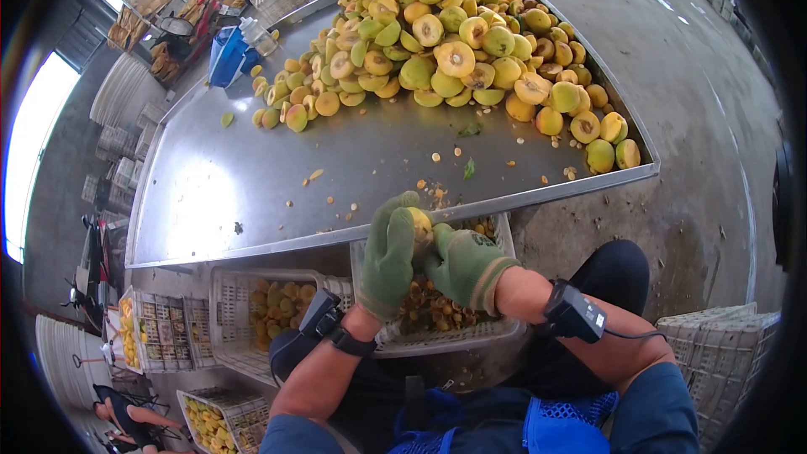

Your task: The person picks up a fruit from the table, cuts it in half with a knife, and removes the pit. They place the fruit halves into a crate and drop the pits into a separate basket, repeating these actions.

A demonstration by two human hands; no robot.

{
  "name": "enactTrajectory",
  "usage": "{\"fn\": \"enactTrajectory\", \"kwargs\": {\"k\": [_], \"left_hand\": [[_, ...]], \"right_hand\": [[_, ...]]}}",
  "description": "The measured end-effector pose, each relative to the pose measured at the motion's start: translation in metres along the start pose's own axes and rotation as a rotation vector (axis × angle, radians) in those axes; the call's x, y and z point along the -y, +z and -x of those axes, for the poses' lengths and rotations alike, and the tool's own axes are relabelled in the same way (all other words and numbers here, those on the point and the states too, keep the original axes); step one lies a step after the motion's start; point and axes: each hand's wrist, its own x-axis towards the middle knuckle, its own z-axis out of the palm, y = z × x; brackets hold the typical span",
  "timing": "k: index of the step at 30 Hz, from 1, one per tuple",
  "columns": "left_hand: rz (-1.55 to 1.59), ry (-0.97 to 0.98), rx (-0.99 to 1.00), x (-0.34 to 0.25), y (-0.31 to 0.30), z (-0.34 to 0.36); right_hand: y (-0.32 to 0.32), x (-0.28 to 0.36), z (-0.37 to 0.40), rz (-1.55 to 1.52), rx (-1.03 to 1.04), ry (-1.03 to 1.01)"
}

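In a green glove, my left hand (390, 256) is closed around a yellow fruit half (420, 225) close to the table's front edge. My right hand (467, 264), also gloved in green, is closed against the fruit's right side; whether it holds a tool is hidden. Both hands are above a white crate (504, 240) containing brownish fruit scraps (433, 307). Beyond them, a large pile of halved yellow-green fruit (454, 59) covers the back and right of the metal table (336, 160).
Small scraps and a green leaf (469, 169) lie on the table. A blue container (229, 56) and a bottle (256, 35) stand at its back left. Another crate (227, 319) of fruit is at left. Stacked crates (714, 353) stand lower right; a person (139, 420) is lower left.
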Motion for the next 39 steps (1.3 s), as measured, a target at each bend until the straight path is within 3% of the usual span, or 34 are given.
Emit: {"fn": "enactTrajectory", "kwargs": {"k": [4,7,10,14,17,20,23,26,30,33,39], "left_hand": [[0.031,0.037,-0.013,0.002,0.004,0.004],[0.048,0.057,-0.004,0.003,0.008,0.005],[-0.046,-0.016,-0.067,-0.006,0.020,0.008],[-0.060,0.009,-0.102,-0.001,0.025,0.007],[-0.150,0.144,-0.139,0.014,0.022,0.004],[-0.115,0.123,-0.092,0.007,0.018,0.005],[-0.059,0.118,-0.013,0.010,0.015,0.008],[-0.274,0.183,-0.064,0.011,0.018,0.003],[-0.243,0.087,0.023,-0.002,0.019,0.008],[-0.345,0.175,0.079,-0.005,0.013,0.007],[-0.365,0.342,0.113,0.005,0.006,0.006]], "right_hand": [[-0.010,-0.015,-0.012,-0.102,0.216,-0.095],[-0.022,-0.010,-0.015,-0.427,0.417,0.118],[-0.020,-0.003,-0.009,-0.034,0.233,0.082],[-0.013,-0.011,-0.009,-0.063,0.204,0.057],[-0.011,-0.020,-0.019,-0.317,0.413,0.081],[-0.050,0.010,-0.016,-0.565,0.597,0.422],[-0.057,0.007,-0.023,-0.454,0.685,0.522],[-0.016,-0.025,-0.025,-0.138,0.410,0.001],[-0.016,-0.027,-0.020,-0.202,0.463,0.042],[-0.039,-0.013,-0.018,-0.548,0.664,0.398],[-0.057,-0.012,-0.014,-0.775,0.794,0.359]]}}
